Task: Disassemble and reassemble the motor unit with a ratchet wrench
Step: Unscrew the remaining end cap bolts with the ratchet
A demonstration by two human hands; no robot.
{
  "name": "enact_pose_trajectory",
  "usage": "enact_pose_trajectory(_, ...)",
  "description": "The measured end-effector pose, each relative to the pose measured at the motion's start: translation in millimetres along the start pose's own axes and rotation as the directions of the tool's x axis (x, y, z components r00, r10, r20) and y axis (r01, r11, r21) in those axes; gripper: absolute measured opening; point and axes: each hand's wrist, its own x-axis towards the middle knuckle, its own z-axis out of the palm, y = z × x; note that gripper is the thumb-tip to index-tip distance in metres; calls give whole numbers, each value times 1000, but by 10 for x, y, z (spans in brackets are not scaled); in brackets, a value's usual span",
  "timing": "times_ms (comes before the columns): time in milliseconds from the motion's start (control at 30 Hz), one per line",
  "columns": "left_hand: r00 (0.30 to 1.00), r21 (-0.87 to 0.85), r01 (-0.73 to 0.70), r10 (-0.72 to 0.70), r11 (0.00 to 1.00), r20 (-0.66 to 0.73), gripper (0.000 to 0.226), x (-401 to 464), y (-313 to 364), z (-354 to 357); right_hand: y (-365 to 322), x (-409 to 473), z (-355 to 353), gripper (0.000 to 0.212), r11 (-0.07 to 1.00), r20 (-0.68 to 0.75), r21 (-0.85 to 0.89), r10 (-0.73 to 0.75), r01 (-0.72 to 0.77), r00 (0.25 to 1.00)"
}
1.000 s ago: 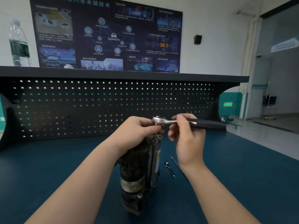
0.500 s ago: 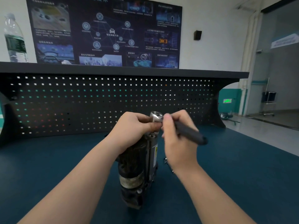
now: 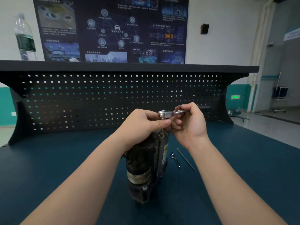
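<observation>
Standing upright on the blue bench, the motor unit (image 3: 146,168) is steadied by the left hand (image 3: 142,124) gripping its top while the right hand (image 3: 190,122) grips the ratchet wrench (image 3: 167,113) seated on a top bolt, probably mid-loosening, so another handle swing looks due.

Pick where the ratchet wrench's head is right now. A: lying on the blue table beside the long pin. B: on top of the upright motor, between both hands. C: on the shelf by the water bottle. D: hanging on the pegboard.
B: the wrench head sits atop the standing motor, the right hand gripping its shank and the left hand steadying below it.
</observation>
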Motion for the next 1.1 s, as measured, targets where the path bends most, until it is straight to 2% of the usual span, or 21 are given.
enact_pose_trajectory(100, 994, 39, 29, -25, 999, -103, 12, 79, 1, 38, -12, -20, 6, 25, 996, -32, -41, -82, 80, 996)
enact_pose_trajectory(200, 990, 44, 86, -80, 995, -114, 10, 162, -16, 26, 5, -71, 8, 23, 959, -30, -176, -228, 220, 973)
enact_pose_trajectory(300, 993, 67, 78, -71, 995, -94, 11, 222, -29, 48, 71, -173, 0, 21, 765, 80, -439, -489, 472, 868)
enact_pose_trajectory(367, 993, 93, 69, -59, 993, -104, 11, 250, -32, 64, 87, -215, 6, 23, 613, 164, -558, -578, 559, 799)
enact_pose_trajectory(400, 992, 104, 74, -63, 992, -112, 12, 256, -32, 66, 95, -218, 1, 24, 608, 148, -564, -591, 559, 793)
enact_pose_trajectory(500, 991, 119, 91, -78, 989, -113, 13, 267, -47, 72, 170, -256, 12, 25, 723, -17, -464, -584, 511, 811)
enact_pose_trajectory(533, 991, 117, 93, -81, 989, -108, 12, 264, -43, 72, 226, -299, 19, 24, 673, -13, -501, -634, 544, 773)
enact_pose_trajectory(567, 992, 116, 90, -78, 989, -101, 11, 260, -37, 75, 288, -342, 11, 22, 561, 54, -570, -704, 600, 709)
enact_pose_trajectory(633, 994, 128, 76, -65, 989, -93, 10, 246, -28, 84, 340, -383, -11, 18, 303, 277, -639, -766, 707, 580)
enact_pose_trajectory(667, 994, 130, 67, -55, 989, -96, 11, 241, -29, 90, 320, -363, -22, 18, 253, 337, -641, -756, 725, 561)
enact_pose_trajectory(700, 994, 127, 54, -41, 990, -103, 11, 243, -35, 95, 273, -319, -25, 20, 281, 325, -647, -740, 709, 589)
enact_pose_trajectory(733, 993, 119, 44, -31, 992, -110, 11, 242, -43, 94, 199, -252, -16, 22, 414, 237, -627, -706, 660, 667)
enact_pose_trajectory(767, 994, 108, 43, -32, 993, -109, 11, 243, -48, 91, 113, -175, -5, 23, 614, 111, -547, -621, 569, 776)
enact_pose_trajectory(800, 994, 102, 54, -44, 993, -95, 12, 237, -47, 81, 38, -102, 1, 23, 807, 0, -410, -466, 425, 885)
enact_pose_trajectory(833, 996, 107, 66, -59, 992, -68, 13, 233, -48, 67, -21, -39, -4, 23, 933, -62, -258, -274, 250, 960)
enact_pose_trajectory(867, 997, 116, 75, -71, 990, -35, 14, 225, -47, 56, -75, 20, -27, 23, 987, -79, -140, -95, 83, 992)
enact_pose_trajectory(900, 997, 124, 78, -78, 989, -9, 16, 219, -47, 51, -114, 55, -43, 24, 997, -72, -71, 24, -29, 997)
enact_pose_trajectory(967, 996, 134, 86, -85, 987, -13, 17, 221, -54, 59, -119, 70, -57, 24, 998, -65, -30, 60, -62, 996)
enact_pose_trajectory(1033, 994, 148, 91, -81, 985, -73, 16, 240, -73, 78, -32, -42, -33, 23, 984, -89, -145, -122, 108, 989)
enact_pose_trajectory(1067, 992, 147, 87, -73, 985, -100, 16, 250, -79, 85, 31, -137, -22, 21, 918, -67, -288, -302, 272, 951)
enact_pose_trajectory(1100, 992, 141, 79, -64, 987, -110, 15, 261, -83, 91, 108, -224, -23, 20, 773, 9, -463, -485, 434, 874)
